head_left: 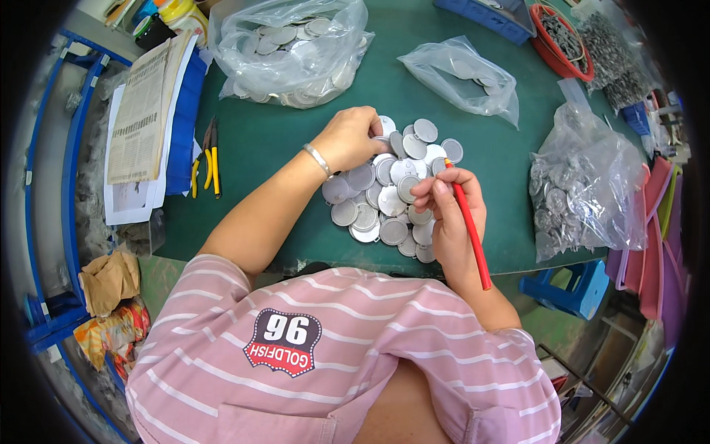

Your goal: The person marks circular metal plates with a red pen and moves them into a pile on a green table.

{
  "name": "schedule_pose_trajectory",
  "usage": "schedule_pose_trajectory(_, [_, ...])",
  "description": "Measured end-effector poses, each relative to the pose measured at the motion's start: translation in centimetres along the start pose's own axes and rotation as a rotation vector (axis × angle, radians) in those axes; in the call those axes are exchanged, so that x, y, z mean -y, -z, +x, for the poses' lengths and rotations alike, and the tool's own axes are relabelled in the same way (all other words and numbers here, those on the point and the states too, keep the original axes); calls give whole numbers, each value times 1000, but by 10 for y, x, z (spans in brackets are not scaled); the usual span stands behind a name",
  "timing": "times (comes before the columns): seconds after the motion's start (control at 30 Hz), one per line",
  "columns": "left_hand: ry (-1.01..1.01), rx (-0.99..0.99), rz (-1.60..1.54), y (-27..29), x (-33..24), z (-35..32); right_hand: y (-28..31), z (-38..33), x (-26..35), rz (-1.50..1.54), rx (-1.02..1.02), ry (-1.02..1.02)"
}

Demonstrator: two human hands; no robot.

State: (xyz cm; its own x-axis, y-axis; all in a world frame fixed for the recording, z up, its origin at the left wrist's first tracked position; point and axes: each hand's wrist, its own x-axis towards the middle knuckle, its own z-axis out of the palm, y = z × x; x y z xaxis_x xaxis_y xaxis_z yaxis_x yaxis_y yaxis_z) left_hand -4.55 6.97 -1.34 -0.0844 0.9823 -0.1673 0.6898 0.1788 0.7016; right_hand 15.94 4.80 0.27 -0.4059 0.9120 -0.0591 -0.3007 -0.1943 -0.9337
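A loose pile of round silvery metal discs (390, 196), several with a raised rim and a small tab, lies on the green table before me. My left hand (353, 139) reaches to the far left side of the pile, its fingers curled and closed at a disc; the fingertips are partly hidden. My right hand (457, 203) is closed at the pile's right side with a red pencil (471, 226) held slantwise, its tip pointing away from me. The thumb and fingertips of that hand are pinched together close to a disc (407, 189); whether they grip it I cannot tell.
Beyond the pile stand a big clear bag of discs (292, 55) and a smaller bag (466, 78). Another bag of metal parts (580, 185) sits at right. Yellow-handled pliers (211, 164) lie left, beside papers (140, 126). A red basket (560, 44) and blue tray (488, 18) stand far right.
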Motion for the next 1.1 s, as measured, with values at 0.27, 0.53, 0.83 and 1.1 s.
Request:
schedule_pose_trajectory(0.27, [200, -57, -1142, -11, -20, -39, -4, 5, -5, -65, -57, 72])
schedule_pose_trajectory(0.53, [204, 2, -1278, -18, -38, -67, -6, 7, -5, -3, -8, 74])
schedule_pose_trajectory(0.83, [156, -6, -1259, -19, -37, -69, -6, 4, -4, 31, -11, 96])
schedule_pose_trajectory(1.1, [197, 31, -1288, -20, -34, -69, -3, 3, -6, 19, -14, 78])
